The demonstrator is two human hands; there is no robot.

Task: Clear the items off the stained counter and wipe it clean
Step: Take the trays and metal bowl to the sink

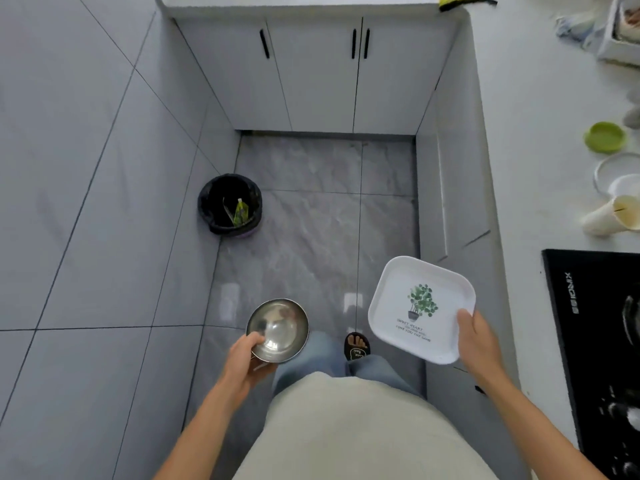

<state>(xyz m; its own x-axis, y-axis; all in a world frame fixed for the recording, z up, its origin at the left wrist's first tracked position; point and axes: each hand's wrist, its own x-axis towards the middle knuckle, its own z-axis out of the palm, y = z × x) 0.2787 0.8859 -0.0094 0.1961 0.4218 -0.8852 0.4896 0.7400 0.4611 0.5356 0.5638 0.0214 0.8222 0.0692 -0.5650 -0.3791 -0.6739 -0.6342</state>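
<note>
My left hand [247,358] grips the near rim of a small steel bowl [278,329], held over the floor in front of my legs. My right hand [479,337] holds a white square plate [415,306] with a green plant print by its near right corner, just left of the counter edge. The white counter [540,133] runs along the right side. On it lie a green lid [605,136], a clear round lid [613,169] and a tipped cream paper cup [611,216]. A yellow cloth [457,1] hangs at the far counter edge.
A black-lined trash bin [230,204] with a green wrapper inside stands on the grey floor by the left tiled wall. A black cooktop [595,341] sits in the counter at the near right. White cabinet doors [322,74] close the far end. A box and bags [609,29] sit far right.
</note>
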